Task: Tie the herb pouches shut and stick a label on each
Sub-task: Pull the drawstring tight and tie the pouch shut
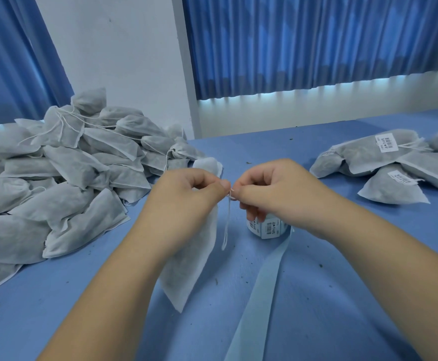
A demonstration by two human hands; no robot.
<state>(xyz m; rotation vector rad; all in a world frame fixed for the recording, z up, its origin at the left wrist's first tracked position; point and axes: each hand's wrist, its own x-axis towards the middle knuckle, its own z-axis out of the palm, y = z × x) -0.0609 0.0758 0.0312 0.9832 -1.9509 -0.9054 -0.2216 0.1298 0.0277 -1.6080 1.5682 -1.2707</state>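
Pouch [194, 259] hangs mid-tabletop [342, 295] under the left hand [184, 196], both hands' fingertips pinching its drawstring [227, 222], right hand [272, 188] curled.

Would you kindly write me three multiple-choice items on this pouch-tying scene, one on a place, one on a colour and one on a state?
1. Where does the pile of labelled pouches lie? A. left B. right C. floor
2. What colour is the table? A. blue B. white C. brown
3. What are the left hand and right hand doing? A. lying flat B. peeling a label C. pinching the string of one pouch

1 B: the barcode-labelled pouches lie at the right. 2 A: its top is blue. 3 C: both hands' fingertips meet on the string.
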